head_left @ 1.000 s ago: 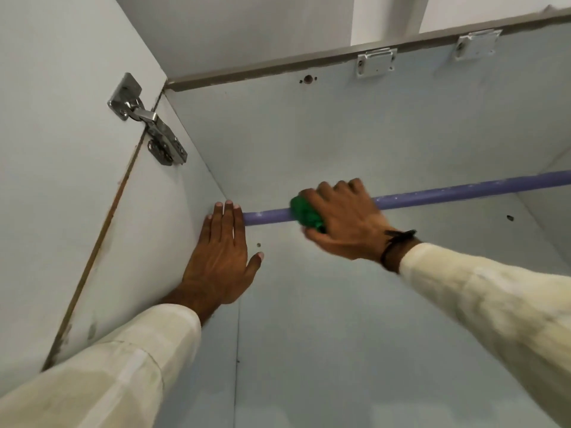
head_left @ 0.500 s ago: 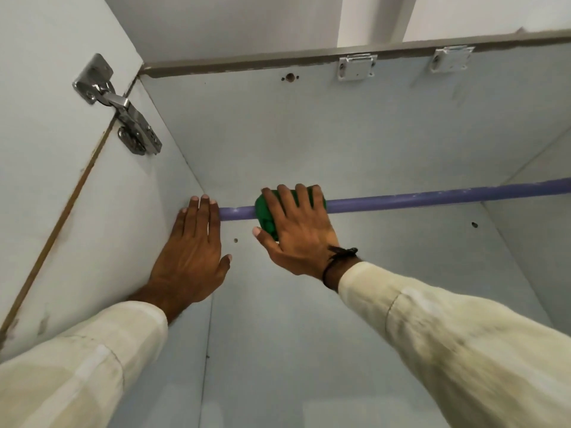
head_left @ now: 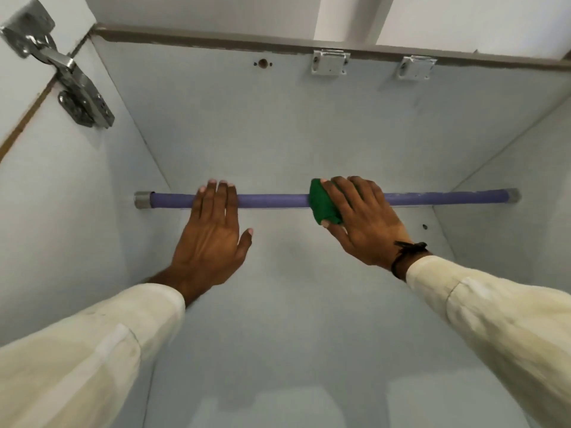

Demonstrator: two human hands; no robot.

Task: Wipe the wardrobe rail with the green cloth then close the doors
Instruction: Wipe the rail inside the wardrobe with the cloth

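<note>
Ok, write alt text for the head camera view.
A person's right hand presses a crumpled green cloth around a purple wardrobe rail, while the left hand rests fingers over the rail further left. Pale blue panels surround it, with a metal door hinge at upper left.

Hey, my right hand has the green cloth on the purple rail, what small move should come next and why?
Probably slide the right hand and green cloth rightward along the rail toward its right end cap. The cloth sits near the middle and that bare stretch looks unwiped, while the left hand rests on the left part.
</note>
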